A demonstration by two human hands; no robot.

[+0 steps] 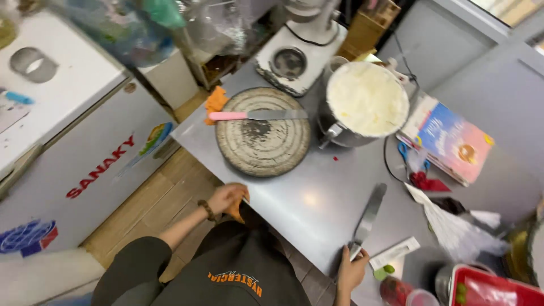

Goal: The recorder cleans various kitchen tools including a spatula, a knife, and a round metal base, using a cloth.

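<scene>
Torso: dark shirt [238,277] with orange print sits right under the camera, pressed up to the desk edge.
Desk: grey desk [306,198] runs diagonally through the shot, pretty cluttered on the far and right side.
Freezer: white chest freezer [85,164] stands off to the left, across a strip of wood floor.
Turntable: round cake turntable [263,131] sits mid-desk, smeared, with a pink-handled spatula [258,115] lying across its top.
Bowl: metal mixing bowl [362,105] full of white cream, just right of the turntable, touching or nearly so.
Book: colourful book [453,141] lies further right, near blue scissors [403,152].
Long spatula: metal palette knife [368,218] rests blade-down on the desk, pointing toward the bowl.
Right hand [351,271]: fingers clamped around the palette knife's handle at the near desk edge.
Left hand [226,198]: fingers curled on an orange cloth [238,208] at the desk's left corner.
</scene>
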